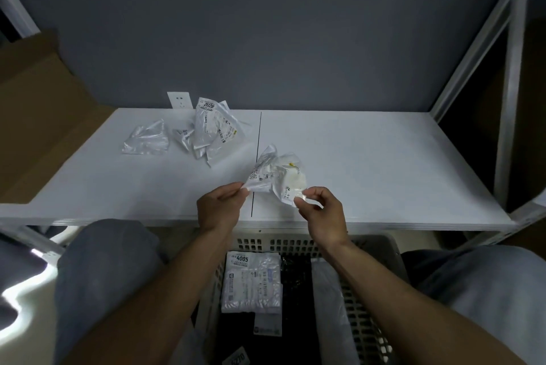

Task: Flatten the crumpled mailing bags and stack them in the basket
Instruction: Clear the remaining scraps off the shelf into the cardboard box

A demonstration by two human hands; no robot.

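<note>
A crumpled white mailing bag (pixel 274 172) with a printed label is held just above the white table's (pixel 369 163) front half. My left hand (pixel 220 205) pinches its left corner and my right hand (pixel 320 211) pinches its lower right edge. Further back on the left lies a pile of crumpled bags (pixel 211 128) labelled 2028, with one more crumpled clear bag (pixel 146 138) beside it. Below the table edge, between my knees, stands a pale slotted basket (pixel 363 314) holding a flattened bag (pixel 251 282) labelled 4005 on dark contents.
A brown cardboard box (pixel 38 116) stands at the table's left end. White shelf uprights (pixel 508 93) rise on the right. A wall socket (pixel 178 100) sits behind the pile. A thin dark seam (pixel 257 158) runs across the table's middle.
</note>
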